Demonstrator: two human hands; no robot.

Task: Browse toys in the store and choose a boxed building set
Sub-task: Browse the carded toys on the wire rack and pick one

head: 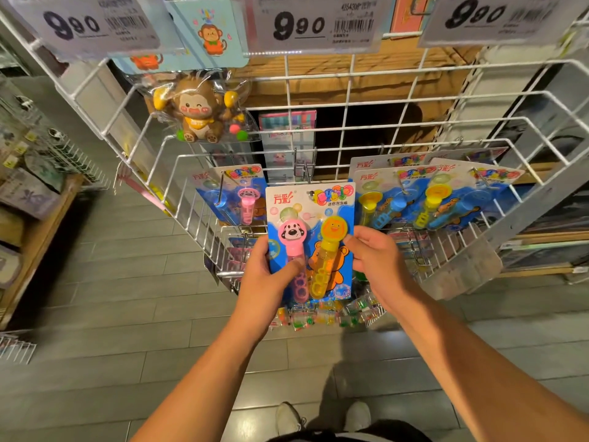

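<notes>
A blue blister card of bubble wands [314, 215], one pink with a dog face and one yellow, is held upright in front of a white wire rack [350, 87]. My left hand [267, 275] grips its left edge, thumb across the pink wand. My right hand [376, 260] pinches its right edge. No boxed building set is in view.
More bubble wand cards hang on hooks to the left [236, 193] and right [446, 193]. A bagged brown monkey toy [199, 111] hangs upper left. Price tags reading 9.90 [315, 23] sit along the top. Small colourful packets [325, 315] lie low on the rack. Shelves [28, 199] stand at left.
</notes>
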